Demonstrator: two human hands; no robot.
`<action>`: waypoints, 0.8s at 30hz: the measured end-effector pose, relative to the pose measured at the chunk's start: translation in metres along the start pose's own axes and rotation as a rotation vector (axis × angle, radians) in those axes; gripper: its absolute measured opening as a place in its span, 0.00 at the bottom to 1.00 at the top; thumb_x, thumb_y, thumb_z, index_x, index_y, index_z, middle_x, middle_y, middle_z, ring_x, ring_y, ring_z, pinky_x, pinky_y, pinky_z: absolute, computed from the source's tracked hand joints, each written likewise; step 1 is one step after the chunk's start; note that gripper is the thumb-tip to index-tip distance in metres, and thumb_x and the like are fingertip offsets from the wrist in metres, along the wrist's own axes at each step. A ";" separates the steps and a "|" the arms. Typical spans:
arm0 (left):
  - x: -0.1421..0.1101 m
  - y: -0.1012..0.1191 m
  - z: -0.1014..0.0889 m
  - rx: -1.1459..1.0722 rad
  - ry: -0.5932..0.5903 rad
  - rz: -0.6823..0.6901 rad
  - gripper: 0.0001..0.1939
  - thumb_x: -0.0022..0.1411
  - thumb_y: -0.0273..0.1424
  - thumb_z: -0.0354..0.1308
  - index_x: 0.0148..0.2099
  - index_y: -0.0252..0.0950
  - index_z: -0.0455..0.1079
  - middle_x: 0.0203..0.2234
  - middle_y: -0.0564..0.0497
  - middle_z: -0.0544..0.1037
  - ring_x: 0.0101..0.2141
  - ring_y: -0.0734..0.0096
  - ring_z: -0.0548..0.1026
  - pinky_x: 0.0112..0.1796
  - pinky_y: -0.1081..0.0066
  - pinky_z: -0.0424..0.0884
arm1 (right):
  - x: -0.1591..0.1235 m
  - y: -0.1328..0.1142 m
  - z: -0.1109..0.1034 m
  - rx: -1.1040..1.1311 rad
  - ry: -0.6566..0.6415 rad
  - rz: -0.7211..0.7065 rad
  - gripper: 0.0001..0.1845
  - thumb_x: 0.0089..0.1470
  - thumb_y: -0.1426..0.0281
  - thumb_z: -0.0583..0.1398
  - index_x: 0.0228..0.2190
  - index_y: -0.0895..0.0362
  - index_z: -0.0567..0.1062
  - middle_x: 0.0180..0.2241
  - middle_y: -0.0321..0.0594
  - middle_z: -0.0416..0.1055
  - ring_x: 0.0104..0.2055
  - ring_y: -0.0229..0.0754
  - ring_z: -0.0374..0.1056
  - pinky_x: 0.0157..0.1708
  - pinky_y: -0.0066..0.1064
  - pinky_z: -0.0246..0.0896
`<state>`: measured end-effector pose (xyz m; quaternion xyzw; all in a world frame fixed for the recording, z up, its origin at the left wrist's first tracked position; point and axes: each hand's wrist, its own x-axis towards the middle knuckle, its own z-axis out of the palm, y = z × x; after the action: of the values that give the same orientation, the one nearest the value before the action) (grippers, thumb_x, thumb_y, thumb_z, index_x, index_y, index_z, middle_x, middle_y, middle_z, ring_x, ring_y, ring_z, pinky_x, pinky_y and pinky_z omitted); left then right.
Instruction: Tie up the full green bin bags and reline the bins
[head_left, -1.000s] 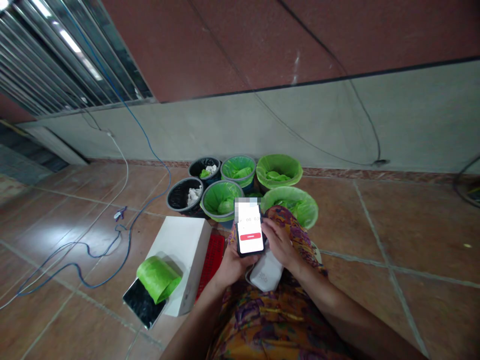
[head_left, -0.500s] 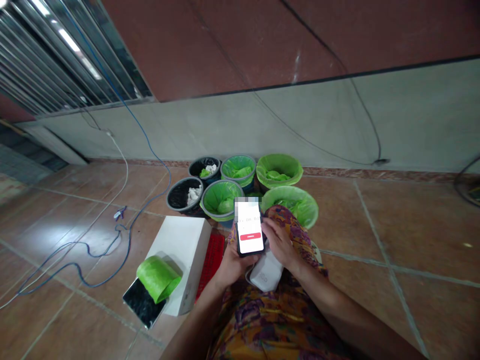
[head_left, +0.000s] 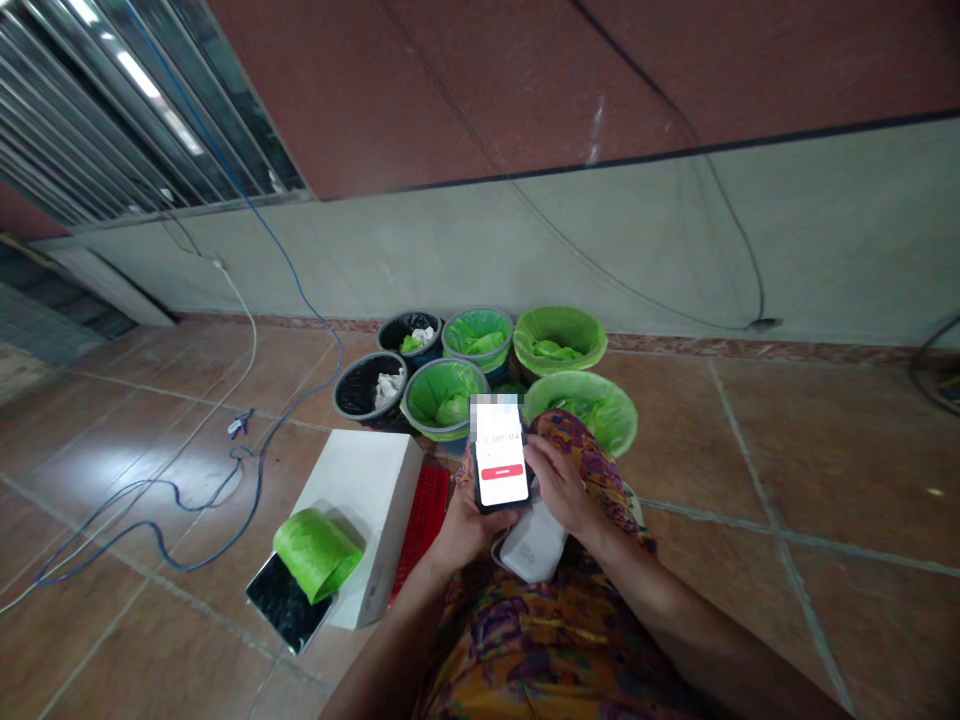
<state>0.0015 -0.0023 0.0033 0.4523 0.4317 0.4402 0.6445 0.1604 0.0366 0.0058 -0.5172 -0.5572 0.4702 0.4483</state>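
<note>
Phone (head_left: pixel 501 462) standing tall at frame centre — gripped from below by left hand (head_left: pixel 466 530); right hand (head_left: pixel 559 485) loosely curled, touching its right edge.

Plenty out of sight around the phone (head_left: pixel 500 462).

Top of the phone's screen is blurred out, and the digits under that patch are too small to read. The left hand (head_left: pixel 463 530) cups the phone from below, fingers hidden behind it. The white pouch (head_left: pixel 532 540) just below the phone is half covered by the right hand (head_left: pixel 561 485). Both forearms run off the bottom edge. Left of the phone, the dark tablet (head_left: pixel 285 602) lies partly under the green roll (head_left: pixel 316 555).
</note>
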 end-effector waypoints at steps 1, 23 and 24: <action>0.000 0.000 0.000 0.002 0.000 0.001 0.30 0.45 0.31 0.72 0.52 0.35 0.74 0.44 0.44 0.80 0.46 0.54 0.76 0.50 0.57 0.70 | 0.000 0.000 0.000 -0.003 0.003 0.005 0.20 0.59 0.54 0.51 0.37 0.55 0.75 0.39 0.43 0.77 0.44 0.48 0.70 0.41 0.35 0.65; 0.001 -0.002 -0.001 0.026 0.006 0.010 0.33 0.45 0.33 0.73 0.54 0.34 0.72 0.44 0.43 0.80 0.47 0.52 0.76 0.51 0.55 0.70 | 0.001 0.000 0.000 -0.001 -0.008 0.004 0.20 0.60 0.55 0.51 0.38 0.55 0.74 0.40 0.43 0.76 0.45 0.46 0.70 0.41 0.33 0.65; 0.001 -0.002 -0.001 0.026 0.005 0.004 0.32 0.45 0.33 0.73 0.54 0.34 0.72 0.44 0.43 0.80 0.47 0.52 0.76 0.51 0.55 0.70 | 0.001 -0.001 0.000 -0.003 -0.010 0.003 0.20 0.60 0.55 0.51 0.38 0.55 0.74 0.39 0.43 0.76 0.46 0.46 0.70 0.41 0.34 0.66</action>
<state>0.0007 -0.0018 0.0010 0.4606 0.4380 0.4369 0.6365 0.1604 0.0371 0.0065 -0.5164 -0.5594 0.4726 0.4439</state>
